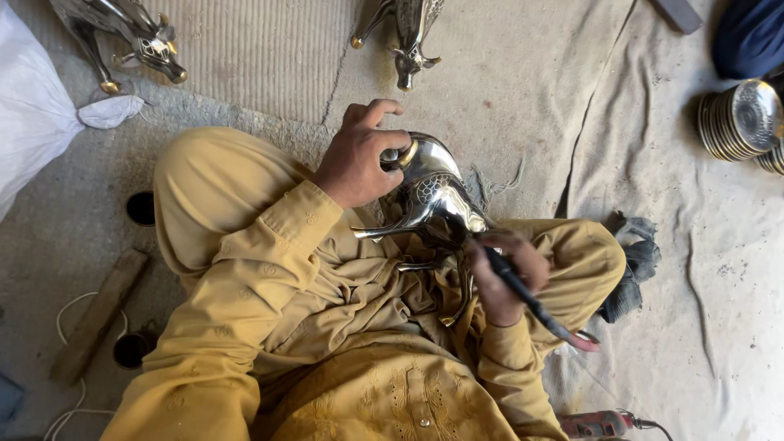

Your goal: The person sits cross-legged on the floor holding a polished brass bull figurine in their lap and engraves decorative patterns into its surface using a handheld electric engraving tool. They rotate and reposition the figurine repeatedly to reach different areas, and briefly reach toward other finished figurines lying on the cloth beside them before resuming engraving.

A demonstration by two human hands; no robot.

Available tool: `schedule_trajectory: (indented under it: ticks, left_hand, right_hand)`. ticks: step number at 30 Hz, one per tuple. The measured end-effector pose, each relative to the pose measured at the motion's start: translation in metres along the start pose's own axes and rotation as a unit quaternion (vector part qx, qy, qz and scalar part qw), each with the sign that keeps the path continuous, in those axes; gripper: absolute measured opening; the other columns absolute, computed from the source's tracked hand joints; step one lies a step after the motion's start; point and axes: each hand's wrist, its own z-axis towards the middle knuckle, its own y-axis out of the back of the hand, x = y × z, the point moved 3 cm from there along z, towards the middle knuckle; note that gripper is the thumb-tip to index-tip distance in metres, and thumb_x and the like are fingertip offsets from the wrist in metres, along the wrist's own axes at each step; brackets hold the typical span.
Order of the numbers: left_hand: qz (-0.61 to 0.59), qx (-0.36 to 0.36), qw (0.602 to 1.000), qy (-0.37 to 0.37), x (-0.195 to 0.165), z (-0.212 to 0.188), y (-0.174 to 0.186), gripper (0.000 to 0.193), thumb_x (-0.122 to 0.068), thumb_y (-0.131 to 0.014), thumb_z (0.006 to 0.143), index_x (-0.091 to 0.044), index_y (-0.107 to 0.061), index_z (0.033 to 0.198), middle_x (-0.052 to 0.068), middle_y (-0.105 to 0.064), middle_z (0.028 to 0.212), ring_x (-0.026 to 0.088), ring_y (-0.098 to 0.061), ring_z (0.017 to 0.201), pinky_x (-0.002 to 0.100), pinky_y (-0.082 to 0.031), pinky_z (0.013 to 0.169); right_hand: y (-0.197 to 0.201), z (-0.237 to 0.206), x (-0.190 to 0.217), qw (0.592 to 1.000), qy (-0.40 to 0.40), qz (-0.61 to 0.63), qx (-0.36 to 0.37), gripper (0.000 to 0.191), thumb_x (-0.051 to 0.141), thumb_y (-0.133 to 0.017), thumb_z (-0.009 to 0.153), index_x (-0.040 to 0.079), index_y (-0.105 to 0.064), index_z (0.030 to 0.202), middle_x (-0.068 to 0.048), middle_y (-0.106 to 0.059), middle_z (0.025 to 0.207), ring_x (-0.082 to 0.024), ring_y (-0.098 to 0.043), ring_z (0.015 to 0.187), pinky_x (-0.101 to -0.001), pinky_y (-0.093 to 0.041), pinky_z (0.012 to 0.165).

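Observation:
A shiny silver metal animal figure (433, 192) with engraved patterns and brass-coloured tips rests on my lap. My left hand (359, 155) grips its rounded upper end, fingers curled over the top. My right hand (505, 278) holds a black-handled tool (531, 302) like a pen, its tip against the underside of the figure near the legs. My mustard-yellow sleeves and folded knees surround the piece.
Two more metal animal figures (135, 41) (408, 37) stand on the mat ahead. A stack of engraved metal plates (739, 118) lies at the right. A dark rag (637, 261) sits beside my knee, a wooden block (98, 314) at the left, a power tool (600, 425) below.

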Motion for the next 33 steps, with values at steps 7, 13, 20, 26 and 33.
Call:
schedule_trajectory:
  ticks: [7,13,20,26,33]
  left_hand:
    - [-0.005,-0.001,1.000,0.004,0.040,0.051,-0.002,0.036,-0.008,-0.086,0.066,-0.010,-0.078,0.100,0.010,-0.051,0.139,0.035,-0.049,0.121,0.042,-0.046,0.106]
    - [-0.007,0.011,1.000,0.018,0.060,0.068,-0.002,0.039,-0.009,-0.088,0.066,-0.009,-0.077,0.103,0.011,-0.048,0.141,0.034,-0.048,0.120,0.040,-0.047,0.105]
    - [-0.008,0.006,1.000,0.011,0.070,0.078,-0.001,0.038,-0.008,-0.088,0.065,-0.010,-0.078,0.102,0.012,-0.047,0.142,0.035,-0.047,0.122,0.041,-0.048,0.106]
    - [-0.007,0.015,1.000,0.014,0.076,0.079,-0.007,0.039,-0.009,-0.089,0.066,-0.008,-0.077,0.103,0.012,-0.046,0.141,0.033,-0.046,0.121,0.041,-0.048,0.106]
    - [-0.003,0.018,1.000,0.017,0.078,0.078,-0.008,0.037,-0.007,-0.088,0.066,-0.009,-0.078,0.102,0.012,-0.045,0.142,0.033,-0.046,0.122,0.041,-0.049,0.106]
  right_hand:
    - [-0.062,0.063,-0.022,0.992,-0.031,-0.036,0.121,0.017,0.004,-0.079,0.088,0.002,-0.063,0.094,-0.009,-0.070,0.088,-0.017,-0.070,0.072,-0.0351,-0.061,0.084]
    - [-0.081,0.083,-0.050,0.987,-0.078,-0.096,0.105,0.019,0.005,-0.083,0.084,0.001,-0.066,0.091,-0.008,-0.072,0.085,-0.011,-0.066,0.067,-0.0237,-0.051,0.062]
    - [-0.088,0.092,-0.062,0.984,-0.092,-0.110,0.107,0.018,0.006,-0.085,0.084,0.003,-0.069,0.091,-0.002,-0.068,0.075,-0.006,-0.057,0.060,-0.0219,-0.043,0.057]
    - [-0.089,0.092,-0.063,0.982,-0.086,-0.124,0.110,0.018,0.007,-0.084,0.083,0.002,-0.068,0.087,-0.004,-0.068,0.074,-0.007,-0.058,0.059,-0.0230,-0.045,0.058]
    - [-0.086,0.090,-0.065,0.986,-0.073,-0.091,0.123,0.016,0.008,-0.081,0.082,0.002,-0.067,0.086,-0.007,-0.072,0.079,-0.010,-0.065,0.063,-0.0238,-0.051,0.063]
